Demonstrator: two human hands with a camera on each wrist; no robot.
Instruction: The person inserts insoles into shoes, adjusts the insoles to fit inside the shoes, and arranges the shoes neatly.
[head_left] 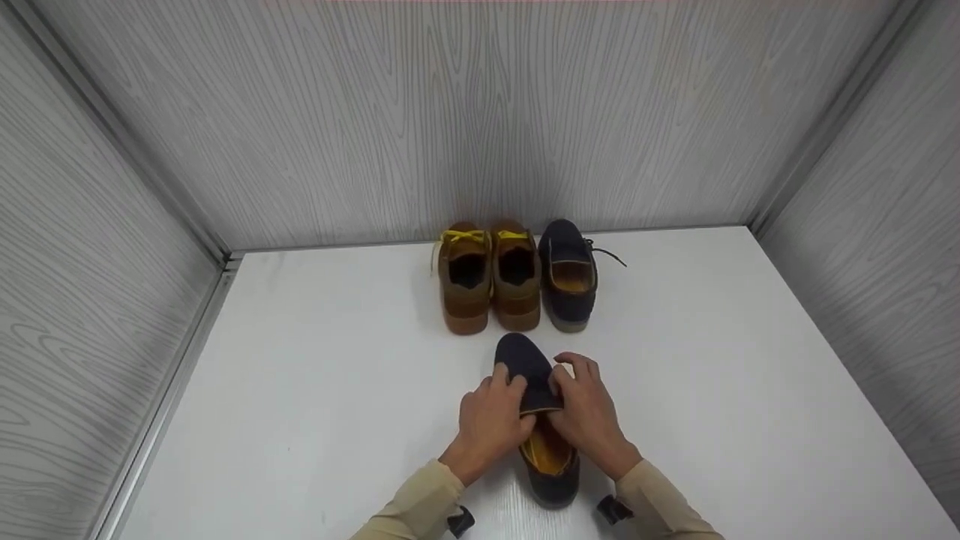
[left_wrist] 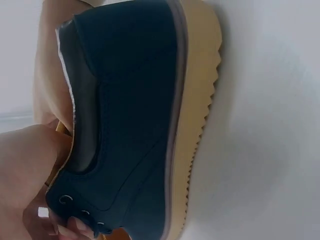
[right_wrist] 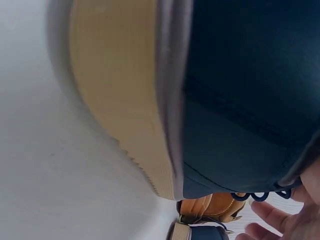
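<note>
A navy shoe point(head_left: 521, 352) with a tan, ridged sole point(left_wrist: 197, 95) stands on the white table, toe pointing away from me. My left hand point(head_left: 487, 416) grips the left edge of its upper, with the thumb at the opening and fingertips by the metal eyelets point(left_wrist: 66, 199). On the other side, my right hand point(head_left: 592, 416) pinches the upper near the tongue, its other fingers bent beside the shoe. Dark lace loops point(right_wrist: 260, 196) show along that edge in the right wrist view. The thumb tips are partly hidden under the tongue.
Behind stand a brown pair, a left shoe point(head_left: 466, 300) and a right shoe point(head_left: 517, 296) with yellow laces. Beside them is another navy shoe point(head_left: 570, 300), its lace trailing right. Grey wood-grain panels point(head_left: 480, 120) enclose the white table point(head_left: 337, 375) at back and sides.
</note>
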